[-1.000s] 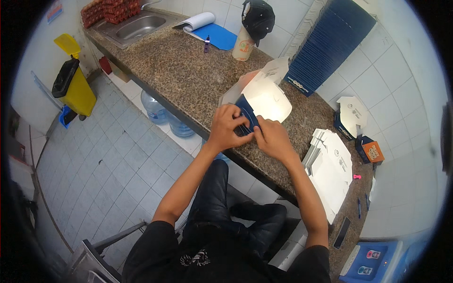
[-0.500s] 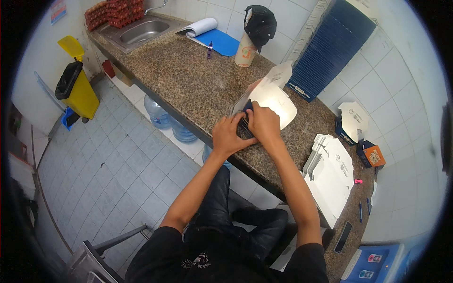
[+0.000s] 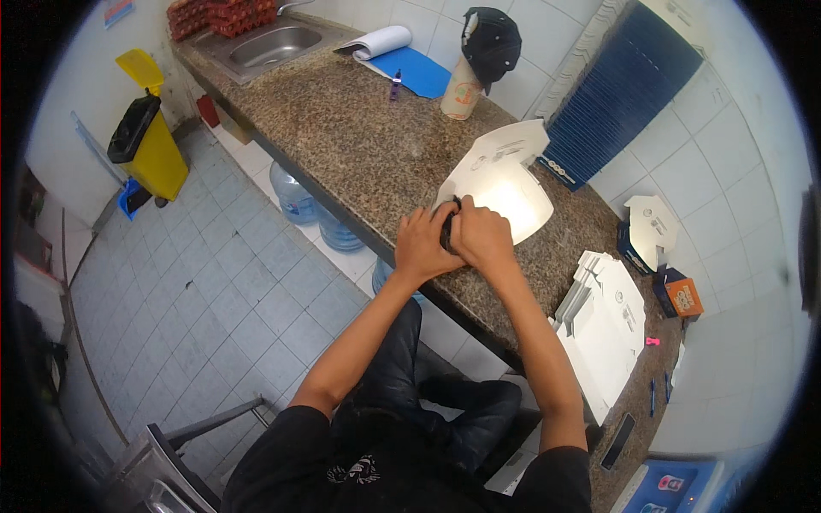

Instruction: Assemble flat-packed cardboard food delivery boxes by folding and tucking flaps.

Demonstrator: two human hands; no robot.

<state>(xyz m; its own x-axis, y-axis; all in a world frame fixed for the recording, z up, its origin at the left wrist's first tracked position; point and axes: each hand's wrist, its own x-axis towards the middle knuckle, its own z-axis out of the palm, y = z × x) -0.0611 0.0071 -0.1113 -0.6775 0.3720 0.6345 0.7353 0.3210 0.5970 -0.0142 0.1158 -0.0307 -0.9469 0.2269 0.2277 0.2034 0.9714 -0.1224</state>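
Note:
A flat white cardboard box blank lies on the speckled granite counter, with its blue underside showing at the near edge. My left hand and my right hand are pressed together on that near edge, both gripping and folding the cardboard there. The fingers hide the fold itself.
A tall stack of blue flat box blanks leans on the tiled wall. White blanks are piled at the right, next to folded small boxes. Farther along are a cup under a black cap, a blue folder and a sink. A yellow bin and water jugs stand on the floor.
The blue underside that stood raised between my hands is now folded down and nearly hidden. Both hands have closed together over the blank's near edge.

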